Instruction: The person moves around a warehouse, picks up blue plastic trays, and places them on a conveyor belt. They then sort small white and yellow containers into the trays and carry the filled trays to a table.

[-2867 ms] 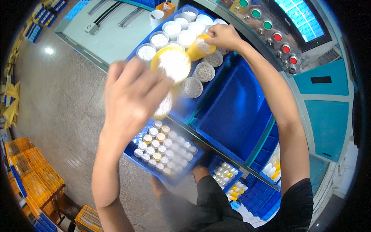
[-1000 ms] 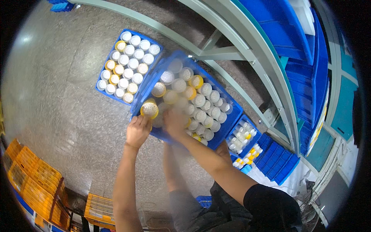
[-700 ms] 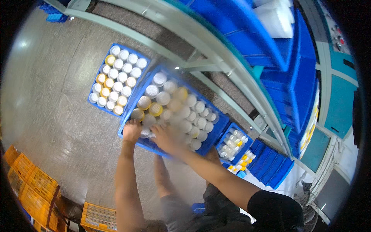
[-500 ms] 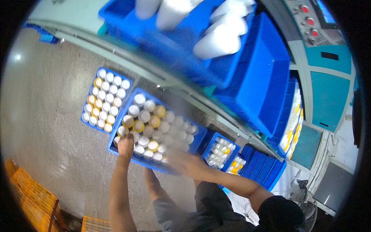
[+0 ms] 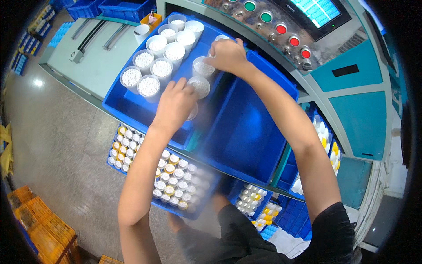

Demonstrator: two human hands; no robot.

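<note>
Above the bench, my left hand [image 5: 176, 102] has its fingers curled at the rim of a clear plastic cup [image 5: 200, 88] packed with white sticks like cotton swabs. Another cup [image 5: 192, 112] shows partly behind that hand. Farther off, my right hand [image 5: 229, 56] is closed at another filled cup [image 5: 203, 67]; its fingertips are partly hidden. One more cup [image 5: 221, 38] peeks out beyond the right hand. These cups form a row at the right side of a blue tray [image 5: 127, 104]. To their left, several filled cups [image 5: 161, 68] stand upright in two rows.
Right of the tray is a deep blue bin [image 5: 246, 132]. A control panel [image 5: 281, 28] with coloured buttons and a screen stands behind. Below the bench, blue crates [image 5: 189, 212] hold white- and yellow-sided filled cups. Orange crates [image 5: 46, 222] are at the lower left.
Both hands have moved up from the floor crate to the cups in the bench tray. The view has shifted, bringing the control panel and more of the bench into sight.
</note>
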